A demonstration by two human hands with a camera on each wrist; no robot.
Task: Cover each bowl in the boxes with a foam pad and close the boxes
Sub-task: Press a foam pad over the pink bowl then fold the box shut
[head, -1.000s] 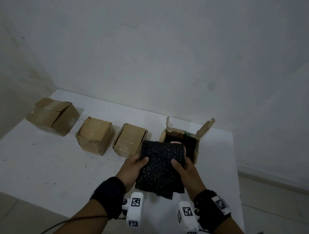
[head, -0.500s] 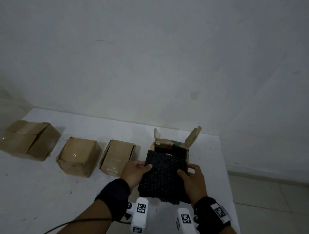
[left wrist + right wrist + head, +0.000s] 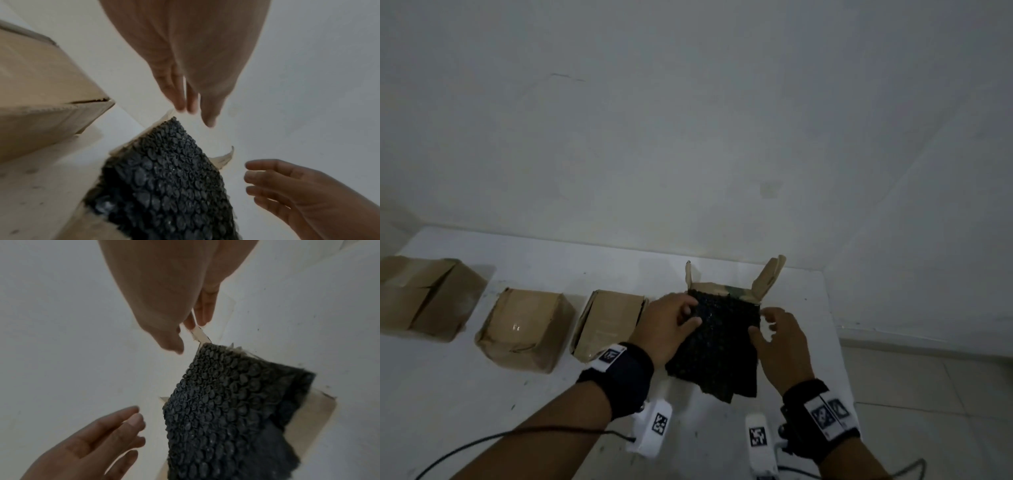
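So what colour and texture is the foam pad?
The foam pad is black, with a bumpy, pebbled surface; clearest in the right wrist view.

We cannot see into the open box (image 3: pixel 726 291), since the black foam pad (image 3: pixel 717 346) draped over its mouth hides any bowl, the leftmost closed box (image 3: pixel 424 294) is cut by the picture's edge, and both wrist views are blurred.

white table (image 3: pixel 448 394) | three shut boxes (image 3: pixel 527 329) | open box (image 3: pixel 726 289)
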